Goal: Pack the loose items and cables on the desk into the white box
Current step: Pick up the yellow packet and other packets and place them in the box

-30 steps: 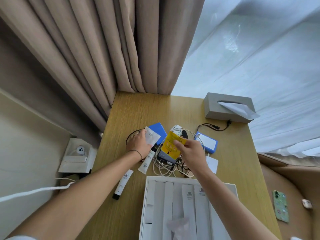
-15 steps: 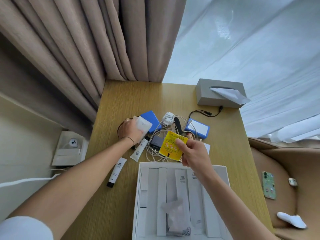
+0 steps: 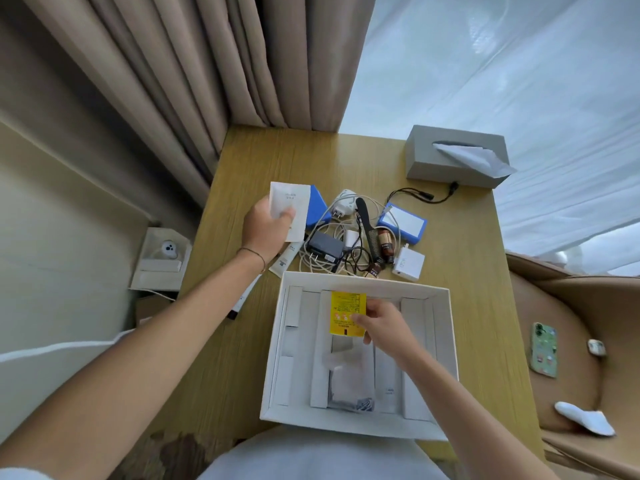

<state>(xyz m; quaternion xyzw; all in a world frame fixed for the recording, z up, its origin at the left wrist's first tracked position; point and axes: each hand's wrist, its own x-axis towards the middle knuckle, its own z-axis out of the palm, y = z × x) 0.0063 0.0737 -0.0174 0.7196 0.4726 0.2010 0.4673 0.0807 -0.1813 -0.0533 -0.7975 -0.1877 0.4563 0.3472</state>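
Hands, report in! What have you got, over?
Right hand pinches yellow packet over white box. Left hand holds white sachet. Cable pile unpacked.

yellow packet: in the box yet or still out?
Partly in: the yellow packet is over the white box interior, inside its rim, but the right hand pinches it; whether it touches the bottom, cannot tell.

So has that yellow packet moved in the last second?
Yes. The right hand has carried the yellow packet from above the cable pile toward the person, and now holds it over the white box.
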